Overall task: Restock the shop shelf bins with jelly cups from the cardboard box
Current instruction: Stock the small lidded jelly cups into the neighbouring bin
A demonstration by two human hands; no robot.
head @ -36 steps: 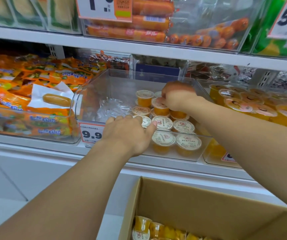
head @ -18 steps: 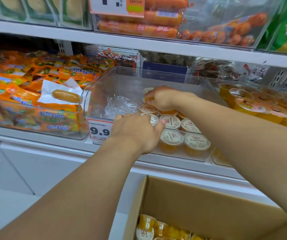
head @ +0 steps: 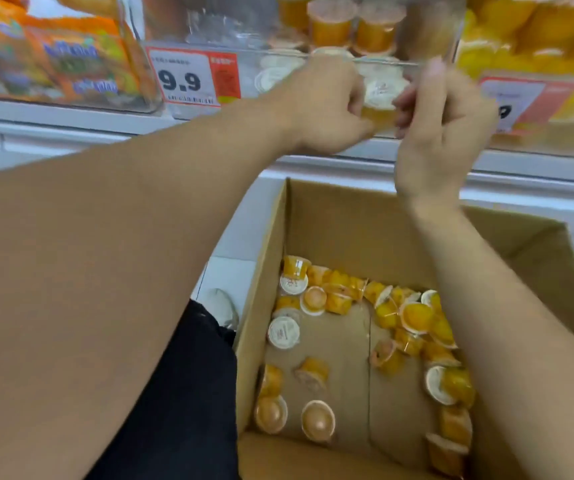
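Observation:
A small jelly cup (head: 379, 98) with a white lid and orange body sits between my two hands, just in front of the clear shelf bin (head: 278, 53). My left hand (head: 323, 109) grips it from the left with curled fingers. From the right, the curled fingertips of my right hand (head: 445, 133) pinch it. Behind the clear wall, the bin holds several more cups. Below my arms stands the open cardboard box (head: 347, 220), with several loose jelly cups (head: 413, 317) scattered over its bottom.
A 9.9 price tag (head: 188, 79) hangs on the bin's front. A bin of orange snack packs (head: 63, 64) stands to the left, a bin of larger yellow cups (head: 538, 29) to the right. My dark trouser leg (head: 181, 393) is left of the box.
Both hands have come out of the bin to its front and now hold one cup between them. The view has tilted down onto the box.

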